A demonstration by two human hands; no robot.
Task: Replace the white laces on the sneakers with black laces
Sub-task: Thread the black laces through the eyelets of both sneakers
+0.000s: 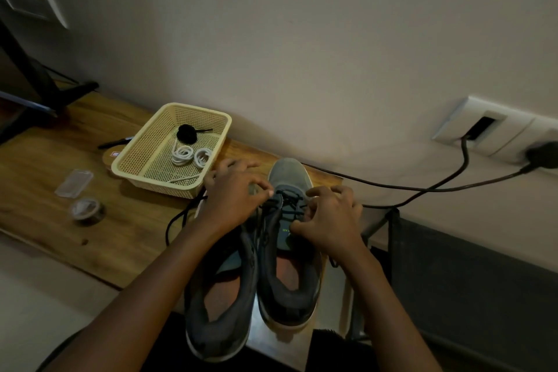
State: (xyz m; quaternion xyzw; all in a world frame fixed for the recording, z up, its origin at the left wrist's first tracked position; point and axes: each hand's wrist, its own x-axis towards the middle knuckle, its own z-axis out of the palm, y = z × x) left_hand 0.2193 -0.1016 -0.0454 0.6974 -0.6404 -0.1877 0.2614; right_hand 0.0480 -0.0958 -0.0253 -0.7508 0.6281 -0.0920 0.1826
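Observation:
Two grey sneakers stand side by side at the table's near edge, heels toward me. The right sneaker (pixel 288 251) carries a black lace (pixel 287 201) crossed through its eyelets. My left hand (pixel 234 199) pinches the lace at the shoe's left eyelets. My right hand (pixel 327 217) pinches the lace at the right eyelets, fingers curled. My left arm covers much of the left sneaker (pixel 220 302); a loose black lace (pixel 178 220) trails from it over the table. In the cream basket (pixel 142 172) lie coiled white laces (pixel 190 155) and a rolled black lace (pixel 187 133).
The wooden table (pixel 60 172) also holds a roll of tape (pixel 87 210), a clear plastic case (pixel 74 183) and a pen (pixel 116 142). A monitor stand (pixel 60 93) sits at back left. A black cable (pixel 392 187) runs to a wall socket (pixel 480 127).

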